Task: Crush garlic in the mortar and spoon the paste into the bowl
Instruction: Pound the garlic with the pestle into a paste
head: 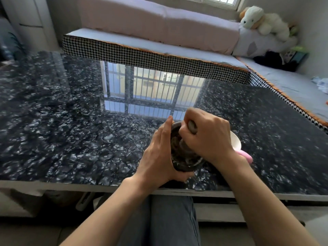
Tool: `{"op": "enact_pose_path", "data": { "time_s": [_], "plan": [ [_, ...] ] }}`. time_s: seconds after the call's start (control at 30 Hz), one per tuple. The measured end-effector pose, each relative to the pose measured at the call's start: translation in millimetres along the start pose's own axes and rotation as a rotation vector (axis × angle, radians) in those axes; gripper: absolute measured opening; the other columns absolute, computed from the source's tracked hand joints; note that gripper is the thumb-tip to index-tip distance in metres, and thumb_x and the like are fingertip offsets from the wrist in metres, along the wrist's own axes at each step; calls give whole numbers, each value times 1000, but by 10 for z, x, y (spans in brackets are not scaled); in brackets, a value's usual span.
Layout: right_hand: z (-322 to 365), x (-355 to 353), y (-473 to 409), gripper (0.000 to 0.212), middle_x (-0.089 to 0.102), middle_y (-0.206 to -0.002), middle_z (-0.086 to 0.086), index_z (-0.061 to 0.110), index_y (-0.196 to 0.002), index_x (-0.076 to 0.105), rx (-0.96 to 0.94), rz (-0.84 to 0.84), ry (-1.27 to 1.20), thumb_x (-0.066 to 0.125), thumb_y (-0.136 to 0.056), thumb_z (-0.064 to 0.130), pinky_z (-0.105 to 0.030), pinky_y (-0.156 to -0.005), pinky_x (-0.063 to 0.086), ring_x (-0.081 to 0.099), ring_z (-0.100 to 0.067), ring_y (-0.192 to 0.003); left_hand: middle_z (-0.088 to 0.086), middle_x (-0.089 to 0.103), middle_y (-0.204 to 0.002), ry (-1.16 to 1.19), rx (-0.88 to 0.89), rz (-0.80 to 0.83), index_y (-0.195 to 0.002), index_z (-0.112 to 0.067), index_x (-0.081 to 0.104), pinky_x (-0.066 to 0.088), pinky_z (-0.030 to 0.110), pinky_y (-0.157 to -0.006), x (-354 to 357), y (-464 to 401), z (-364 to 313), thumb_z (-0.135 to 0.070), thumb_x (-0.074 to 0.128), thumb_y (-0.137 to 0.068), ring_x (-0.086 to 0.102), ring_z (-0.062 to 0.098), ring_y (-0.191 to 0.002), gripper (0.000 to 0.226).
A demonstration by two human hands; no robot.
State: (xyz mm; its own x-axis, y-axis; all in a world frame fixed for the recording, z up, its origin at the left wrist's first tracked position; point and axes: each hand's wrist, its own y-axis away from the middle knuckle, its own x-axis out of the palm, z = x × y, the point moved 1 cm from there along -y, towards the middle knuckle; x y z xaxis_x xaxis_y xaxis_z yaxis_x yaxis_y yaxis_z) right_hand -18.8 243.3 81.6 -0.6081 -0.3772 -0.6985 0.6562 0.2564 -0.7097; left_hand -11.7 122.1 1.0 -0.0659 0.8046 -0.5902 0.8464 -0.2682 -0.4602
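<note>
Mortar (186,162): dark stone, near edge of the table (71,121), right in front of you. Your left hand (158,153) cups its left wall, fingers (166,128) straight, thumb wrapped round the near base.
Pestle (192,126): upright in the mortar, your right hand (207,135) clamped round the shaft, fingers curled tight. Garlic not clearly visible beneath it.

Risks:
- Mortar sits close to the table's near edge; a hard sideways stroke could walk it off the glossy top.
- Your left fingertips lie along the rim; a glancing pestle could catch them.
- Pieces may jump out, since the bowl of the mortar is shallow-looking.

Around:
- White bowl (235,141), just right of the mortar, partly hidden by your right wrist.
- Pink handle (245,155), probably the spoon, at the bowl's near side; your right forearm lies across the path to it.
- Sofa (159,23) far side, plush toy (262,20) far right.
</note>
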Motion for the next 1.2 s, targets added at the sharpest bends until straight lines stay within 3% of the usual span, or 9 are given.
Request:
{"op": "enact_pose_path", "data": {
  "time_s": [0.1,0.3,0.5,0.57,0.67,0.83,1.0,1.1,1.2],
  "plan": [
    [-31,-153,-87,16,52,-56,3,11,-67,52,39,-129,-84,47,-75,24,-18,-45,30,41,-14,-46,6,30,-143,25,-38,1,-142,-27,-6,32,33,-97,-19,-8,9,-43,86,-46,33,20,-127,134],
    [35,131,77,17,54,-59,4,13,-68,51,-51,56,15,45,-75,27,-20,-49,26,46,-19,-45,12,34,-141,-8,20,19,-142,-22,-2,33,32,-97,9,-30,-51,-39,87,-48,36,26,-127,130],
    [7,-89,-87,12,51,-57,0,9,-68,53,77,-202,-154,51,-76,18,-21,-44,33,42,-14,-46,7,32,-141,7,-20,9,-143,-20,-3,32,31,-96,-4,-22,-8,-44,86,-46,35,21,-126,134],
    [74,96,31,15,53,-58,-1,9,-67,52,40,-133,-71,49,-77,20,-21,-43,32,41,-14,-45,7,31,-142,21,-27,9,-141,-25,-4,33,31,-97,0,-23,7,-44,86,-47,33,21,-128,132],
    [41,245,120,18,55,-59,0,10,-68,52,30,-55,-45,47,-78,24,-20,-47,28,39,-13,-47,4,29,-144,56,-61,3,-145,-17,-2,29,25,-99,-14,-11,31,-42,86,-48,31,17,-130,133],
    [-27,45,-23,13,48,-59,5,9,-68,52,165,-273,-217,51,-77,19,-20,-46,34,42,-14,-47,1,29,-143,91,-95,-13,-144,-22,-4,26,23,-100,-19,-12,34,-40,87,-46,31,14,-129,135],
    [64,296,72,20,53,-60,0,10,-70,51,89,-53,-126,44,-78,27,-23,-46,35,43,-15,-48,1,33,-142,126,-122,-46,-145,-19,-1,34,35,-104,-11,-25,110,-52,80,-43,35,17,-129,135],
    [-21,99,-26,15,48,-58,5,12,-69,50,128,-172,-179,49,-78,23,-18,-46,34,41,-13,-46,2,31,-143,112,-103,-41,-142,-26,-4,30,28,-103,-16,-19,78,-45,86,-43,33,16,-130,135],
    [8,34,-90,10,46,-57,5,11,-68,52,168,-262,-216,54,-77,15,-4,-49,30,37,-4,-45,2,31,-143,99,-56,-46,-138,-31,-4,28,26,-101,-8,-19,56,-40,87,-45,32,15,-130,131]
  ]
}}
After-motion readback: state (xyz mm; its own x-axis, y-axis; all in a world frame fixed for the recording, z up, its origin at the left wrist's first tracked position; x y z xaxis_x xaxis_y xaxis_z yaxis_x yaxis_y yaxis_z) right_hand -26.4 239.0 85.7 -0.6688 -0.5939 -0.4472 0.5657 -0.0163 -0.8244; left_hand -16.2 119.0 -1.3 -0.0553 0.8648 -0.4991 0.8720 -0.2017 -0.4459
